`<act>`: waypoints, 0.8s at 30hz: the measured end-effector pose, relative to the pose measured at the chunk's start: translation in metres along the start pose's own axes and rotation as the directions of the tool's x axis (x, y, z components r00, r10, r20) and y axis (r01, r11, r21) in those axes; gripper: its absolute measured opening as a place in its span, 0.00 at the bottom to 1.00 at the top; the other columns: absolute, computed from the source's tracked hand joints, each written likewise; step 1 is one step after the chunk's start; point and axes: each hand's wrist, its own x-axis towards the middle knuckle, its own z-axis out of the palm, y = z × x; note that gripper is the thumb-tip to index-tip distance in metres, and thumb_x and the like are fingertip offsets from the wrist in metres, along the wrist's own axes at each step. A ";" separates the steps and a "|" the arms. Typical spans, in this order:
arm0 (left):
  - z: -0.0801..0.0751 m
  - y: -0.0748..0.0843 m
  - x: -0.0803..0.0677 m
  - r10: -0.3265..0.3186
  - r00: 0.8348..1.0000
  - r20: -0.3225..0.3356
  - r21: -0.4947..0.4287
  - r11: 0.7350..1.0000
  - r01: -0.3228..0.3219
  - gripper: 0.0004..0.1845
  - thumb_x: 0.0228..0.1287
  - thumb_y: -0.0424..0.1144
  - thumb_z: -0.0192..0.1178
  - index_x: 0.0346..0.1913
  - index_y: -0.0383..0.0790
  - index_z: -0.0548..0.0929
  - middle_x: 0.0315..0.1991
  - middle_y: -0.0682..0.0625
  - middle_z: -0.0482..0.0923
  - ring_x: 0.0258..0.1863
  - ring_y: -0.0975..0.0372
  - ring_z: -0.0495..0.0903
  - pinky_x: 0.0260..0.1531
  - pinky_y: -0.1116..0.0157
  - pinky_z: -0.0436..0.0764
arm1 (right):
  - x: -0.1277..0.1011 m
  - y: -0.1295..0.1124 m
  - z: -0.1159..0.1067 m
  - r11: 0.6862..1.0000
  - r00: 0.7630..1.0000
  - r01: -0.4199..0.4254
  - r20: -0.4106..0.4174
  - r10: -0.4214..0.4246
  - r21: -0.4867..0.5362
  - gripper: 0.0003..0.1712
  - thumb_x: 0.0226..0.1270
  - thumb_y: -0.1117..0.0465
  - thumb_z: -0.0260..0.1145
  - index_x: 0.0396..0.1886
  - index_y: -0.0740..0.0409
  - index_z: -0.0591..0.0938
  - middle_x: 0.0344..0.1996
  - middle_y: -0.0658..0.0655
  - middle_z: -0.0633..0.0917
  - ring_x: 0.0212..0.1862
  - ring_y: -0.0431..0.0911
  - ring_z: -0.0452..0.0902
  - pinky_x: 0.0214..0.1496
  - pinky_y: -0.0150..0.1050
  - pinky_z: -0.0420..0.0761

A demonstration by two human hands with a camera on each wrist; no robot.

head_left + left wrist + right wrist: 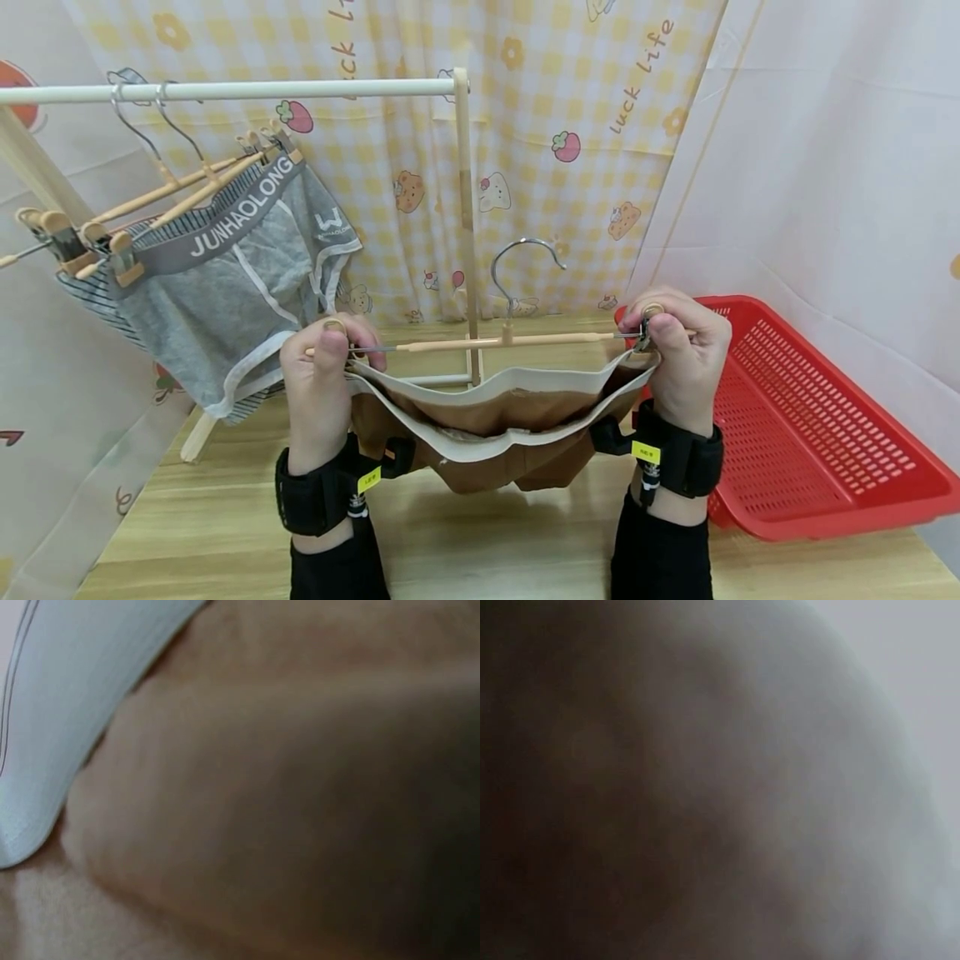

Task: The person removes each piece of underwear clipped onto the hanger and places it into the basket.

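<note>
In the head view, my left hand (318,375) pinches the left clip of a wooden trouser hanger (507,335), thumb on the clip's end. At the other end my right hand (693,354) pinches the right clip (645,327) between thumb and curled fingers. Brown underpants (480,471) with a white waistband (525,379) hang beneath the bar, their waist gaping towards me. The corners of the waistband meet the clips under my fingers. Brown cloth (187,810) and waistband fill the left wrist view; the right wrist view is a close blur.
A rack with a white rail (300,89) and wooden post (463,183) stands behind. Two hangers on its left hold grey underpants (217,283) and a striped pair behind them. A red basket (810,417) sits right on the wooden table (225,517), before a checked curtain (555,192).
</note>
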 end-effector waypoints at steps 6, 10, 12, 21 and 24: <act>0.000 0.000 0.000 0.002 1.000 0.006 -0.010 1.000 -0.002 0.32 0.67 0.56 0.62 0.18 0.29 0.75 0.14 0.46 0.75 0.19 0.58 0.73 0.27 0.66 0.69 | 0.000 0.000 0.000 0.998 1.000 -0.002 0.008 0.001 0.070 0.21 0.64 0.60 0.70 0.18 0.75 0.81 0.19 0.62 0.82 0.27 0.48 0.78 0.32 0.34 0.78; 0.000 0.001 0.000 0.011 1.000 0.021 -0.002 1.000 -0.011 0.32 0.68 0.56 0.61 0.19 0.29 0.75 0.15 0.46 0.75 0.19 0.58 0.74 0.28 0.66 0.70 | 0.001 0.001 0.000 0.991 1.000 -0.001 -0.001 0.001 0.132 0.21 0.62 0.62 0.72 0.18 0.76 0.80 0.19 0.63 0.82 0.26 0.48 0.78 0.31 0.33 0.79; 0.000 0.001 0.000 0.015 1.000 0.027 0.000 1.000 -0.015 0.32 0.68 0.56 0.61 0.19 0.29 0.76 0.15 0.46 0.75 0.20 0.58 0.74 0.28 0.65 0.71 | 0.001 0.001 0.000 0.990 1.000 -0.002 0.001 0.002 0.141 0.21 0.62 0.62 0.72 0.18 0.76 0.80 0.19 0.62 0.82 0.26 0.48 0.78 0.31 0.33 0.79; -0.001 -0.001 0.000 0.031 0.999 0.029 0.001 1.000 -0.031 0.34 0.67 0.60 0.60 0.20 0.29 0.76 0.16 0.46 0.75 0.20 0.58 0.74 0.26 0.66 0.71 | 0.000 0.001 0.000 0.982 0.997 -0.049 0.066 0.038 0.182 0.22 0.64 0.58 0.72 0.21 0.75 0.80 0.22 0.62 0.83 0.28 0.48 0.78 0.32 0.33 0.79; -0.003 -0.001 -0.001 0.037 0.998 0.044 -0.008 0.999 -0.037 0.36 0.65 0.64 0.58 0.26 0.28 0.77 0.17 0.47 0.74 0.18 0.59 0.72 0.23 0.67 0.71 | 0.001 0.002 0.000 0.978 0.995 -0.070 0.084 0.055 0.194 0.22 0.64 0.57 0.71 0.23 0.75 0.81 0.23 0.62 0.83 0.28 0.47 0.78 0.31 0.33 0.79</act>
